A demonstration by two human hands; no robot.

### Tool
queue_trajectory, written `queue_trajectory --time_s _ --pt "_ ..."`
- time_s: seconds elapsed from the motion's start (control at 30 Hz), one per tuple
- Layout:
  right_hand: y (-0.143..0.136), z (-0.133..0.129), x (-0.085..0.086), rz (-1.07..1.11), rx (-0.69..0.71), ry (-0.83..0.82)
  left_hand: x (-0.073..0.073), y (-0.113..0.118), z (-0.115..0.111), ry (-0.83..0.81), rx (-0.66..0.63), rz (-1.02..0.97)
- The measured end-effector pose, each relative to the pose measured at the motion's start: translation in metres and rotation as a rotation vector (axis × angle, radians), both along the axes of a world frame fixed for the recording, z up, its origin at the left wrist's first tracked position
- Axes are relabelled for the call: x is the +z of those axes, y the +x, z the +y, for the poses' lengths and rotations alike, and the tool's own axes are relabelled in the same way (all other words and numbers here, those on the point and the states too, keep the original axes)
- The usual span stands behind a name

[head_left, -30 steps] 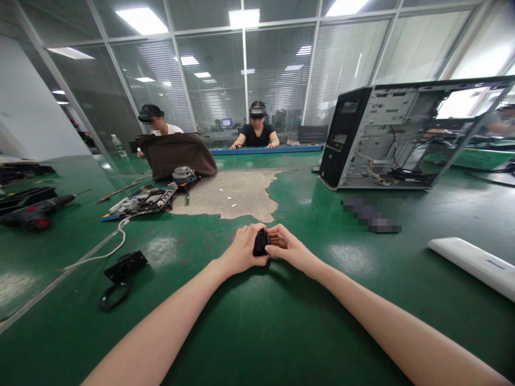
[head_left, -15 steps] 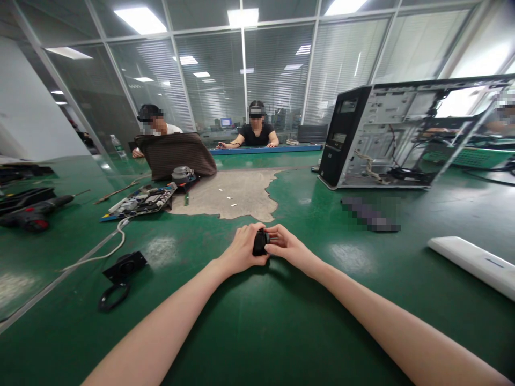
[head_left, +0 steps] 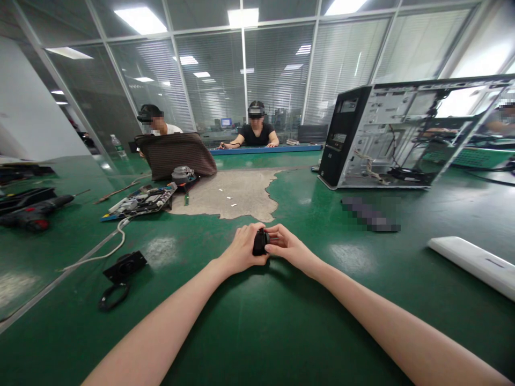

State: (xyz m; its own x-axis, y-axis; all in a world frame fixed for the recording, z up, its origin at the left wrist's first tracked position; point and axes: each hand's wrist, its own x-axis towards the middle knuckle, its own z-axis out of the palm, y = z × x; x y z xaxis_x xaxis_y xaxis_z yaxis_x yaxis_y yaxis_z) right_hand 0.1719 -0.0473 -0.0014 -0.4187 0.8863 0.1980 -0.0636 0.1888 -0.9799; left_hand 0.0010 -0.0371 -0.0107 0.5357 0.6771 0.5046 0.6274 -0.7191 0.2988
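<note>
Pinching black part (head_left: 260, 243) in fingers (head_left: 280, 229) of left hand (head_left: 242, 249) and right hand (head_left: 290, 249) | at near middle of worktop (head_left: 249, 332), resting or lifted: cannot tell | may slip or tilt through uneven squeezing

The green table (head_left: 249, 332) bears a drill (head_left: 38, 210) and computer case (head_left: 343, 139).

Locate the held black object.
Head view, below centre: the black object is between the left hand and right hand, nearer the camera than the pale patch.
</note>
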Motion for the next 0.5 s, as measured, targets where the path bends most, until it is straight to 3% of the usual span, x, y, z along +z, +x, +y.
queue_trajectory --time_s 0.33,0.5 --pt "-0.0023 0.0005 -0.0023 -0.02 -0.05 -0.003 0.0007 0.0004 0.0002 0.006 0.007 0.008" --pt "0.0003 -0.0019 0.0031 -0.008 0.0 -0.011 0.0012 0.0001 -0.0002 0.006 0.01 0.016"
